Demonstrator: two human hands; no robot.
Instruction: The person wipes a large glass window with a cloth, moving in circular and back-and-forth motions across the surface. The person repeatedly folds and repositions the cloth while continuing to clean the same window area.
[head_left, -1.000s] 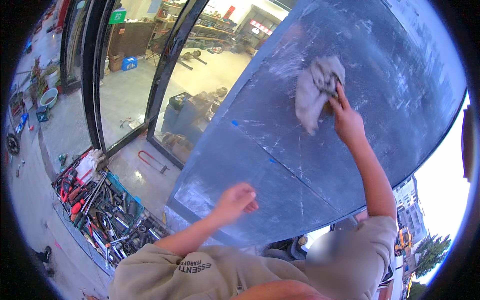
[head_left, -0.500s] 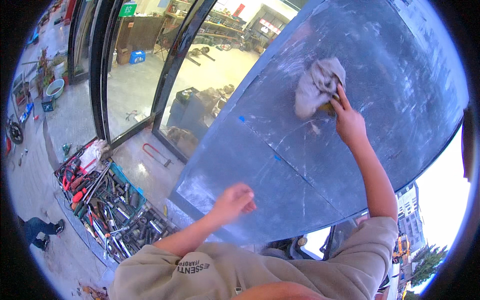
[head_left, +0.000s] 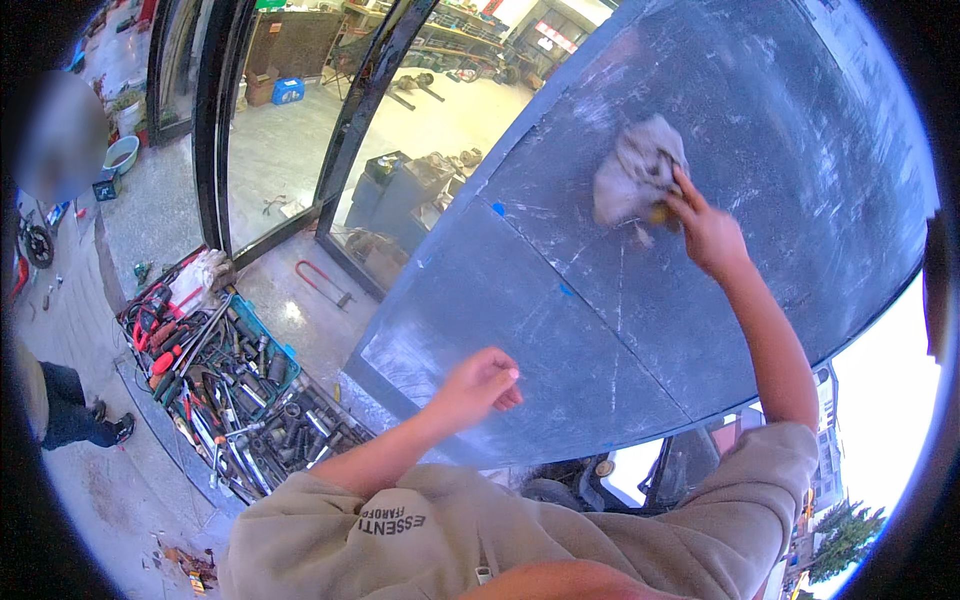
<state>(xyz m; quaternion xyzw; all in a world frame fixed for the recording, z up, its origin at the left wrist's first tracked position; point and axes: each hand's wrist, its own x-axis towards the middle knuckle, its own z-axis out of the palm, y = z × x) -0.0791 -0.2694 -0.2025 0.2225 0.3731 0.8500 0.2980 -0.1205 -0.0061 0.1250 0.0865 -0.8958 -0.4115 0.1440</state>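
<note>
A large dark blue-grey panel (head_left: pixel 520 300) with pale scuffs and streaks fills the middle and right. My right hand (head_left: pixel 712 232) presses a crumpled grey cloth (head_left: pixel 640 170) against its upper part. Some fingers lie stretched over the cloth, and a yellowish patch shows beneath them. Below and to the left, my left hand (head_left: pixel 482 385) hovers in front of the panel's lower part with its fingers curled in. Nothing shows in that hand. Two small blue marks sit on the panel along a thin straight seam.
A tray of sockets, pliers and screwdrivers (head_left: pixel 235 390) lies at the lower left. Beside it, a red-framed hacksaw (head_left: pixel 325 284) rests on the floor near a glass door (head_left: pixel 290 150). A person's legs (head_left: pixel 75 405) show at the far left.
My right hand and the cloth stay at nearly the same spot on the panel. The view has shifted slightly. More of the person at the far left has come into sight.
</note>
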